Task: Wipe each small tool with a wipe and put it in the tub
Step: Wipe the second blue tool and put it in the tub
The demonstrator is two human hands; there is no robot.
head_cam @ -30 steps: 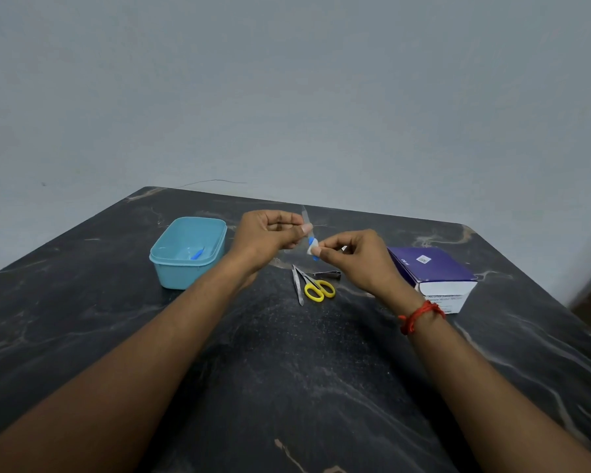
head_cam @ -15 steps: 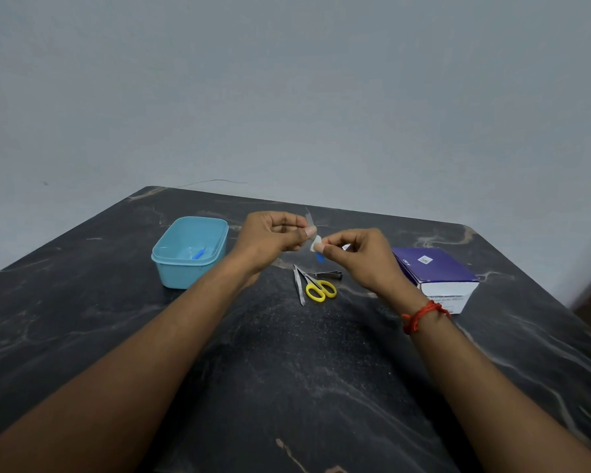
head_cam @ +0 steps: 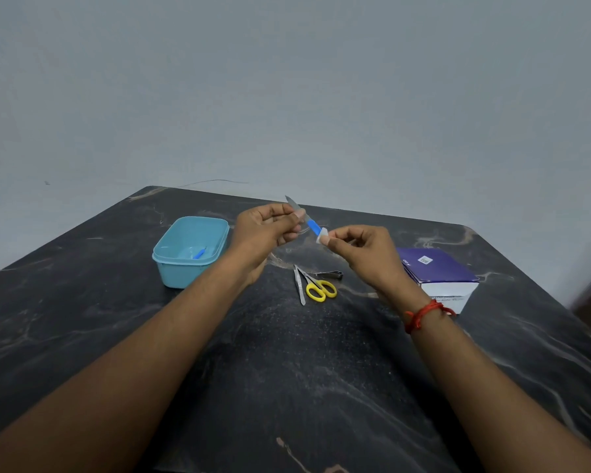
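Observation:
My left hand [head_cam: 265,227] pinches a nail file [head_cam: 312,225] with a blue handle and a grey metal blade, held slanted above the table. My right hand [head_cam: 362,249] pinches a small white wipe [head_cam: 322,235] around the lower end of the blue handle. The light-blue tub [head_cam: 171,268] stands at the left with one small blue-handled tool [head_cam: 199,253] inside. On the table between my hands lie tweezers [head_cam: 299,285], yellow-handled scissors [head_cam: 319,287] and a nail clipper [head_cam: 331,275].
A purple and white box [head_cam: 437,273] sits at the right, just behind my right wrist. The dark marble table [head_cam: 287,387] ends near a grey wall at the back.
My right hand has slid the wipe down along the file toward the handle's end, so the blue handle now shows between my hands. The hands moved slightly apart.

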